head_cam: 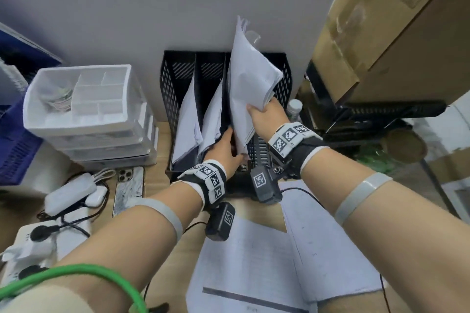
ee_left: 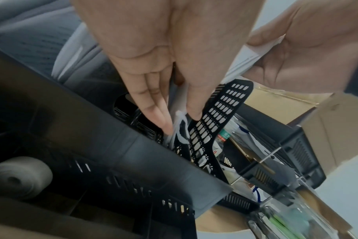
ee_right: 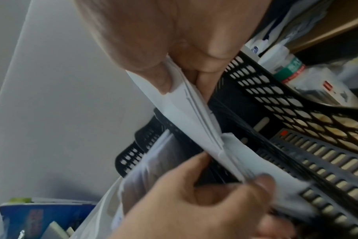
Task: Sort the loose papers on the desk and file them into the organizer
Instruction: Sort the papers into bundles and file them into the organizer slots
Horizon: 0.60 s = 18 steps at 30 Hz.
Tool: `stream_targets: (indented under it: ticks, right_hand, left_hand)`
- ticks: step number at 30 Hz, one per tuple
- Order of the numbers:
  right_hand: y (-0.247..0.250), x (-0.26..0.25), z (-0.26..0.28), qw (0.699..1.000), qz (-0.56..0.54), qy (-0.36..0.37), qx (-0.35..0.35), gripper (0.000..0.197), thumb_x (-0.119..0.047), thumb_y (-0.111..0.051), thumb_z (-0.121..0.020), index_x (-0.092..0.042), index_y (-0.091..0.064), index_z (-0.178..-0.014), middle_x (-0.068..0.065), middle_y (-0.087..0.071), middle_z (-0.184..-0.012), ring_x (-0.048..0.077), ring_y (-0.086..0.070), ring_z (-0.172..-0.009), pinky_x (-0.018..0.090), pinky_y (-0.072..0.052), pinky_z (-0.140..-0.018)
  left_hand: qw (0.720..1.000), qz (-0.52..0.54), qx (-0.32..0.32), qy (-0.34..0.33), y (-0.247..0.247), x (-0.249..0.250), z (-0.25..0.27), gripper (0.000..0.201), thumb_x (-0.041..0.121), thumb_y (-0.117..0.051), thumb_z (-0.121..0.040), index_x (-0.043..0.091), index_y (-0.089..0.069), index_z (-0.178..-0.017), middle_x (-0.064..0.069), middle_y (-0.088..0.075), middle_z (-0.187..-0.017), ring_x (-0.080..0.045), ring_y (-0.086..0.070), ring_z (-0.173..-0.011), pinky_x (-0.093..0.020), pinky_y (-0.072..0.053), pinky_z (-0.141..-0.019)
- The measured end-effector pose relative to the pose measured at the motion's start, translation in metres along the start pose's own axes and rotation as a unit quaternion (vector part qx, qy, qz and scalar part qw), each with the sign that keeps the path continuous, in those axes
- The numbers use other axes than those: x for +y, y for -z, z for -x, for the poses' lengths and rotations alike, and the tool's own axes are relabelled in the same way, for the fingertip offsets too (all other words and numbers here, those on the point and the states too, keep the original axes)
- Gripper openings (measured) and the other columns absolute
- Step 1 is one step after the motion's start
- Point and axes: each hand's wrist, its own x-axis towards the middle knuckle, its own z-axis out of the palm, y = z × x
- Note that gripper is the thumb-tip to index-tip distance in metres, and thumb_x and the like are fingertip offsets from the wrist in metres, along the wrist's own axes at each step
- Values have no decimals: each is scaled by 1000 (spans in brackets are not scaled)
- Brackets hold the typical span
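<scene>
Head view: the right hand (head_cam: 264,114) grips a sheaf of papers (head_cam: 250,84) standing in the black organizer (head_cam: 173,89)'s rightmost slot; the left hand (head_cam: 223,150) touches its lower edge.

Left wrist view: thumb and fingers (ee_left: 153,110) pinch that edge.

Right wrist view: thumb clamps the sheaf.

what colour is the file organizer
Black, with perforated walls; the organizer shows best in the head view.

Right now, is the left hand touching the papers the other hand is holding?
Touching. In the left wrist view, the left hand pinches the bottom corner of the paper stack between thumb and fingers; the head view shows the right hand gripping its side.
</scene>
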Motion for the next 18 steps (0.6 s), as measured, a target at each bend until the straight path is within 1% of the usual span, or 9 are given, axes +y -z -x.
stream_targets:
  ticks: [4, 6, 8, 10, 11, 13, 15, 17, 18]
  right_hand:
    - [-15, 28, 5, 999, 0, -11, -30, 33, -22, -48, -99, -10, -56, -129, 10, -65, -122, 28, -60, -114, 24, -40, -92]
    - [-23, 43, 7, 998, 1, -15, -62, 33, -27, -45, -99, -16, -55, -129, 9, -68, -117, 26, -63, -106, 32, -46, -95]
    - [-28, 54, 10, 994, 14, -18, -108, 38, -30, -42, -100, -19, -50, -136, 8, -67, -119, 24, -63, -103, 32, -48, -94]
    - [-30, 61, 15, 988, 59, -23, -144, 40, -30, -43, -101, -16, -47, -138, 10, -65, -122, 28, -63, -107, 30, -47, -89]
    - [-30, 64, 19, 985, 74, -25, -154, 39, -30, -45, -100, -13, -50, -135, 11, -66, -121, 30, -63, -109, 31, -48, -88]
    - [-29, 74, 28, 983, 72, -27, -168, 31, -27, -53, -96, -14, -57, -123, 10, -69, -113, 30, -66, -106, 40, -52, -90]
    - [-25, 90, 40, 984, 64, -33, -162, 27, -24, -58, -91, -21, -60, -117, 6, -70, -106, 27, -68, -100, 45, -55, -89]
    - [-19, 108, 55, 989, 63, -47, -122, 20, -19, -60, -88, -24, -65, -106, 6, -71, -97, 26, -68, -93, 44, -56, -86]
    - [-16, 120, 68, 991, 79, -58, -95, 15, -17, -60, -87, -25, -67, -98, 4, -70, -91, 24, -68, -89, 40, -55, -83]
  left_hand:
    - [994, 99, -27, 25, -15, -6, -9, 86, 26, -67, -89, 45, -15, -154, 2, -69, -120, -19, -70, -100, -39, -56, -94]
    - [986, 153, -49, 37, -21, -13, -10, 89, 20, -68, -86, 53, -15, -150, 2, -68, -120, -19, -71, -100, -42, -56, -95]
    - [984, 166, -56, 37, -21, -20, -9, 87, 17, -64, -83, 57, -20, -147, 1, -66, -126, -20, -70, -106, -44, -57, -95]
    - [988, 141, -56, 18, -16, -24, -2, 75, 14, -61, -86, 43, -32, -149, -1, -64, -129, -20, -67, -111, -43, -57, -96]
    - [990, 133, -46, 12, -13, -26, 3, 63, 12, -60, -89, 32, -42, -146, -2, -65, -124, -22, -66, -109, -43, -57, -94]
    - [989, 142, -28, 12, -7, -33, 16, 36, 9, -57, -93, 17, -58, -128, -2, -67, -108, -26, -68, -104, -41, -60, -87]
    - [988, 150, -14, 13, -2, -43, 33, 14, 9, -58, -94, 15, -66, -104, -2, -70, -96, -24, -71, -96, -34, -62, -77]
    - [992, 126, -11, 10, 0, -60, 48, 10, 12, -61, -93, 18, -67, -89, 1, -73, -89, -17, -73, -88, -33, -62, -77]
    - [995, 94, -29, 11, -1, -72, 58, 9, 14, -62, -92, 19, -67, -86, 3, -73, -88, -14, -72, -85, -31, -59, -79]
